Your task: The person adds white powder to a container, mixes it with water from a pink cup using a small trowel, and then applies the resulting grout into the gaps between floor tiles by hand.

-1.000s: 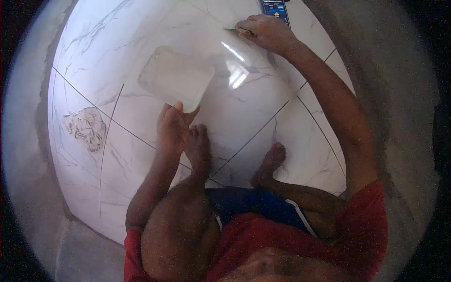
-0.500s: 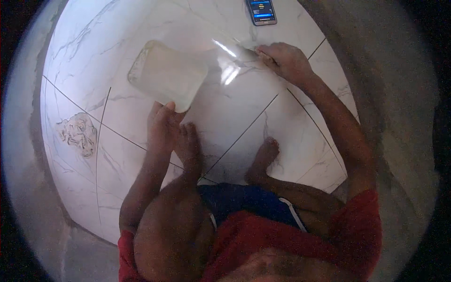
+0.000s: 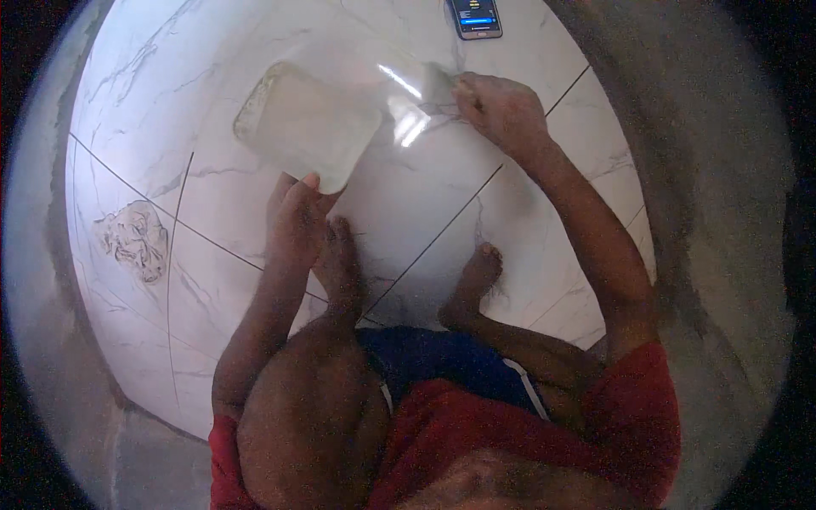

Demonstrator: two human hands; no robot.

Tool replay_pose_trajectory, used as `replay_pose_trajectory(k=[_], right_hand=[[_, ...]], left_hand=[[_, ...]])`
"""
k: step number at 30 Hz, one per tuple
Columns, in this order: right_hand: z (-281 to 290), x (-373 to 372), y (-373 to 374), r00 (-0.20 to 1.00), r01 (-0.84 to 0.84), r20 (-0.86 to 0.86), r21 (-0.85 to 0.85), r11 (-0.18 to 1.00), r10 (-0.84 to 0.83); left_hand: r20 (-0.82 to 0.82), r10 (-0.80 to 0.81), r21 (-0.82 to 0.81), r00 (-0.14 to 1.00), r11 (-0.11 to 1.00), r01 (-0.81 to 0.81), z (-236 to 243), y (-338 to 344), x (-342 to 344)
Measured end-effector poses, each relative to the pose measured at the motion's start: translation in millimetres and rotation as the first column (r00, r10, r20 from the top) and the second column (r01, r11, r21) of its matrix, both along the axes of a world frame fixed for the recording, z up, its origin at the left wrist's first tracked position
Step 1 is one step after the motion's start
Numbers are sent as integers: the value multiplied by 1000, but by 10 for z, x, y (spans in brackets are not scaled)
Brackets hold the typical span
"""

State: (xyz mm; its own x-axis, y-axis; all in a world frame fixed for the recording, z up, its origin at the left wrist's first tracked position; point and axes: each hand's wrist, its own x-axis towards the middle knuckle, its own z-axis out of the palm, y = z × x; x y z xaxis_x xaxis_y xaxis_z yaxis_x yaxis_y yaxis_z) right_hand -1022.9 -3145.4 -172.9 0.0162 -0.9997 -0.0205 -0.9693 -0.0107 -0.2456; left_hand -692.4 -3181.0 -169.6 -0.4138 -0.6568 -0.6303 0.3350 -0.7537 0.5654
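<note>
Head view: pale tray [image 3: 319,127], squarish, whitish and translucent with rounded corners, sits out in front of the person, left of centre, over the tiled floor [image 3: 425,280]; whether it touches the tiles cannot be told. Its left edge looks darker and uneven. Left hand [image 3: 296,212] is at the corner nearest the body; fingers closed on that corner, thumb on top, the others mostly hidden beneath. Right hand [image 3: 503,110] is well apart from the tray, off to its right, palm turned down, fingers curled around a thin greyish item [image 3: 440,78] that juts leftward from the fist; its kind is too blurred to tell. Between tray and right hand, bright light reflections [image 3: 406,119] show on the glossy white, grey-veined tile. Beyond the right hand, near the upper edge, a phone [image 3: 478,21] lies with its screen lit. Far left, a crumpled clear sheet [image 3: 136,242] lies flat on the floor. Closer in, two bare feet [image 3: 480,270] stand on the tiles, below blue shorts [image 3: 438,361] and a red shirt [image 3: 476,433]. Grey ground [image 3: 722,255] borders the tiles.
</note>
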Motion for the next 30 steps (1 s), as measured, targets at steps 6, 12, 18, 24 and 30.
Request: replay_pose_trajectory(k=[6, 12, 18, 24, 30], right_hand=[[-46, 95, 122, 966, 259, -5, 29, 965, -259], [-85, 543, -334, 949, 315, -64, 106, 943, -309], [-86, 502, -691, 926, 367, 93, 10, 930, -367], [128, 26, -395, 880, 420, 197, 101, 902, -432], [51, -6, -405, 982, 107, 152, 14, 994, -108]], left_hand=[[8, 23, -1, 1000, 1000, -23, -32, -32, -43], [73, 50, 35, 996, 998, -53, -80, -79, -8], [18, 70, 18, 997, 997, -70, -112, -130, 41], [59, 66, 14, 996, 998, -67, -35, -150, 20], [41, 47, -16, 998, 999, -46, 4, -184, 42]])
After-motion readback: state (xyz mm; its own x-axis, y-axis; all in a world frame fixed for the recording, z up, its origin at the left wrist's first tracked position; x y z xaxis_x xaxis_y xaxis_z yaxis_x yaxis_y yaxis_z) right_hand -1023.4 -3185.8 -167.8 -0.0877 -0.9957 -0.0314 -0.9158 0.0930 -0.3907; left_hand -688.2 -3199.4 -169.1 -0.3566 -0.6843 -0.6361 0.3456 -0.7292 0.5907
